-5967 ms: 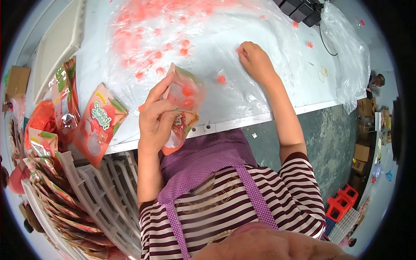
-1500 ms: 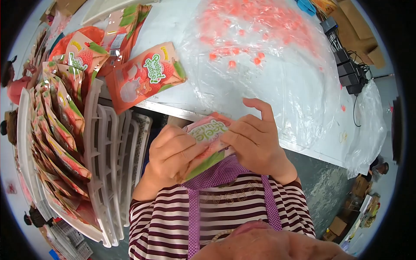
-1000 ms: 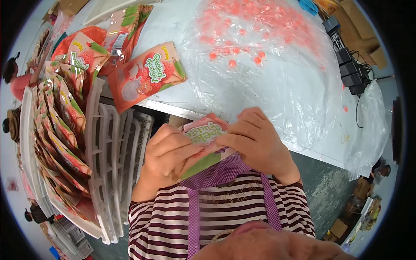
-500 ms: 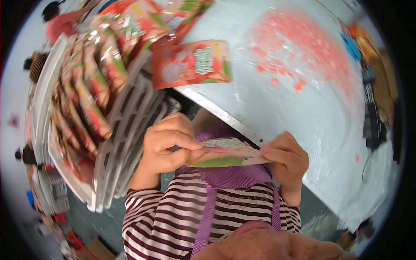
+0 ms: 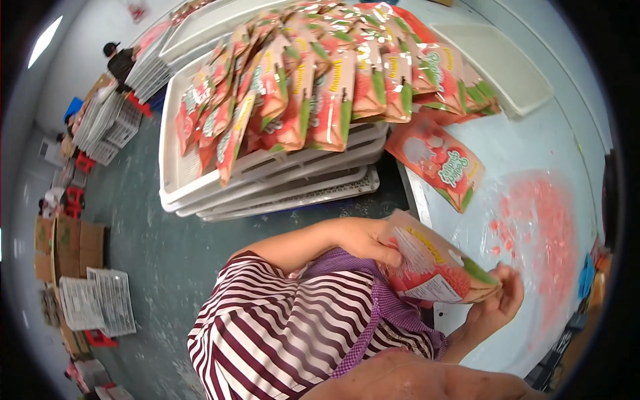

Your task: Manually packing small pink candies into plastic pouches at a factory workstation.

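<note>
A printed pink snack pouch (image 5: 427,263) with a green band is between my two hands, tilted, in front of my chest beside the table edge. My left hand (image 5: 363,239) grips its left end, thumb laid over the printed face. At its lower right end, the fingers of my right hand (image 5: 501,301) are closed on the pouch's end; part of that grip is behind the pouch. Another pouch (image 5: 437,159) lies flat on the table corner just beyond my hands.
Many similar pouches (image 5: 330,100) stand in rows in a white tray (image 5: 175,173) on stacked trays at the far left. Loose red pieces (image 5: 543,227) lie on clear plastic on the table. A pale tray (image 5: 500,67) sits farther back. A person (image 5: 121,65) stands in the distance.
My view has swung left, showing more of the tray and floor. The pouch, earlier seen nearly edge-on, now shows a broad printed face. Both hands still hold it.
</note>
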The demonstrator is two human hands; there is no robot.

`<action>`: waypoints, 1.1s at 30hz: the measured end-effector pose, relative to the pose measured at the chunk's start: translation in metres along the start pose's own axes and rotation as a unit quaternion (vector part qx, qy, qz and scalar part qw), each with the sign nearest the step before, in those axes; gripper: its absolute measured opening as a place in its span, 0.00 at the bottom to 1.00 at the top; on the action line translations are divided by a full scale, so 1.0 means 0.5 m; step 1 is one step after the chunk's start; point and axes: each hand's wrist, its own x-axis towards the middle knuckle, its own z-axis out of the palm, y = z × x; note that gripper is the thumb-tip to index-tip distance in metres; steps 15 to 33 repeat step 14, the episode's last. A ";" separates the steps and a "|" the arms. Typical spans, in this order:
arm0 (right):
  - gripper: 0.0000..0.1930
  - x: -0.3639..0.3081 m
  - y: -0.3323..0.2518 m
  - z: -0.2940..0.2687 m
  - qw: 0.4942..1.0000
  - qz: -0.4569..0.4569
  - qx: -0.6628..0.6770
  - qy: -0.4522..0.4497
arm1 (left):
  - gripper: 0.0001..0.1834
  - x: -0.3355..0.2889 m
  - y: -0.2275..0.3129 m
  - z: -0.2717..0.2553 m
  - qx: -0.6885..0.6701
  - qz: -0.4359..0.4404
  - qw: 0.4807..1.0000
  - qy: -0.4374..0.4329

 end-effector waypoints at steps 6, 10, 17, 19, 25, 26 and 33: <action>0.16 0.050 0.102 0.019 0.966 0.103 -0.227 -0.062 | 0.17 -0.190 0.117 0.036 0.343 0.057 0.822 0.450; 0.16 0.047 0.140 0.029 0.954 0.098 -0.266 -0.099 | 0.08 -0.289 0.240 0.041 0.368 0.231 0.433 0.790; 0.16 0.040 0.171 0.007 0.957 0.082 -0.258 -0.103 | 0.13 -0.406 0.270 -0.014 0.650 0.163 0.186 0.719; 0.16 0.040 0.171 0.007 0.957 0.082 -0.258 -0.103 | 0.13 -0.406 0.270 -0.014 0.650 0.163 0.186 0.719; 0.16 0.040 0.171 0.007 0.957 0.082 -0.258 -0.103 | 0.13 -0.406 0.270 -0.014 0.650 0.163 0.186 0.719; 0.16 0.040 0.171 0.007 0.957 0.082 -0.258 -0.103 | 0.13 -0.406 0.270 -0.014 0.650 0.163 0.186 0.719; 0.16 0.040 0.171 0.007 0.957 0.082 -0.258 -0.103 | 0.13 -0.406 0.270 -0.014 0.650 0.163 0.186 0.719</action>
